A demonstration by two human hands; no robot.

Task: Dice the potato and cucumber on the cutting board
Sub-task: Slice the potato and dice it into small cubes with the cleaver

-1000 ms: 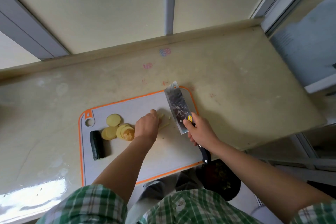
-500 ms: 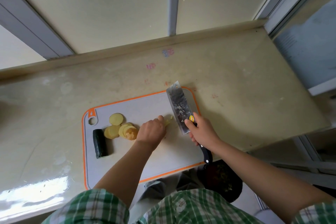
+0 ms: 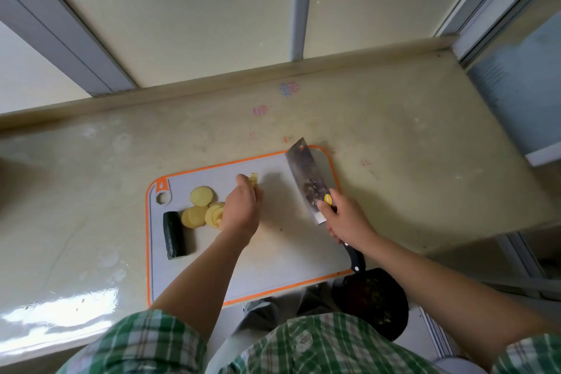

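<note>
Left hand (image 3: 241,210) curled on potato strips (image 3: 254,179), right hand (image 3: 346,218) gripping cleaver (image 3: 306,179) handle, forearms extended

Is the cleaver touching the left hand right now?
Apart. The head view shows bare cutting board between the cleaver, held by the right hand, and the left hand holding potato pieces.

A grey cutting board (image 3: 273,267) with an orange rim lies mid-frame. On its left part lie round, pale yellow potato slices (image 3: 201,195), several overlapping. Just left of them lies a short dark green cucumber piece (image 3: 174,235). Pale potato strips (image 3: 253,178) poke from under the left hand's (image 3: 241,211) curled fingers near the board's top edge. The right hand (image 3: 346,218) grips a cleaver (image 3: 305,176) over the board's right part.
</note>
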